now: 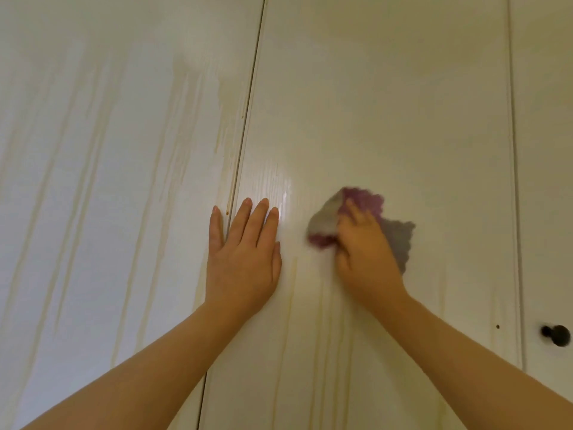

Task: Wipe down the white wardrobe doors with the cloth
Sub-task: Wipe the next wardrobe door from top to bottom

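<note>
White wardrobe doors fill the view: a left door with yellowish drip streaks and a middle door. My left hand lies flat with straight fingers across the seam between them. My right hand presses a purple and grey cloth against the middle door; the hand and cloth are blurred. A wet sheen shows on the door between the two hands.
A dark round knob sits on the right door at the lower right edge. A narrow vertical gap divides the left and middle doors, with brownish stains along it. Faint streaks run down below my hands.
</note>
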The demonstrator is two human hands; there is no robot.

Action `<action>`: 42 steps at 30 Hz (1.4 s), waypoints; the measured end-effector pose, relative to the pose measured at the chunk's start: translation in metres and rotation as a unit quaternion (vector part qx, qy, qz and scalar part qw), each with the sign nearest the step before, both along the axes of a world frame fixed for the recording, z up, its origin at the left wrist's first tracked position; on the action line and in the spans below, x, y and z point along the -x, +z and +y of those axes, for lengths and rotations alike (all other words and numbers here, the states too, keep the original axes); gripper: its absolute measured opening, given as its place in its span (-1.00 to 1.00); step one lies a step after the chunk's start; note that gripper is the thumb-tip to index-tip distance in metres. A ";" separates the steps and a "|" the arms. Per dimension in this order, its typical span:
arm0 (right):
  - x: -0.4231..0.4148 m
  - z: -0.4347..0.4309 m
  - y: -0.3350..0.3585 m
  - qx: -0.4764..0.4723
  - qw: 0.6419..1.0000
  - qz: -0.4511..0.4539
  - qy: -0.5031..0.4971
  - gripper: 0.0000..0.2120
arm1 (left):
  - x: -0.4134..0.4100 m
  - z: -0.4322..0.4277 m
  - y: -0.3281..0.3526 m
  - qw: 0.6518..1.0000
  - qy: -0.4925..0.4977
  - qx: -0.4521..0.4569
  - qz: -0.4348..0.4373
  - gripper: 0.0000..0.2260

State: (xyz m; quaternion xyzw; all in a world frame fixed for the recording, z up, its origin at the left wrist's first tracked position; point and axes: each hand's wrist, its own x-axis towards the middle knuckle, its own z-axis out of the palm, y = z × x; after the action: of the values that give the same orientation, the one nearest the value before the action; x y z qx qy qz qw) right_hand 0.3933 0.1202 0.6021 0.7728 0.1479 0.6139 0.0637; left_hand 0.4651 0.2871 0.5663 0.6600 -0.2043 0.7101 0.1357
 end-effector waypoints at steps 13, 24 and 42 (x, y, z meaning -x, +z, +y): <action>0.021 -0.030 -0.034 0.083 0.996 0.019 0.004 -0.66 | 0.004 -0.007 -0.004 0.999 0.017 -0.003 0.034 -0.53; 0.027 -0.042 -0.033 0.069 0.996 0.038 -0.038 -0.62 | 0.016 -0.021 0.002 0.998 0.002 -0.066 -0.025 -0.57; 0.073 -0.128 -0.014 -0.141 0.986 -0.025 -0.090 -0.62 | 0.054 -0.102 0.016 0.984 -0.037 -0.152 -0.087 -0.59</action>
State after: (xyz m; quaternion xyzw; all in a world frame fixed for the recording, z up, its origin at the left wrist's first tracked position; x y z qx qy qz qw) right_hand 0.3199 -0.0082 0.5879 0.7684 -0.0122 0.6398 0.0128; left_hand 0.4107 0.1850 0.5827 0.6005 -0.3452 0.7201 0.0415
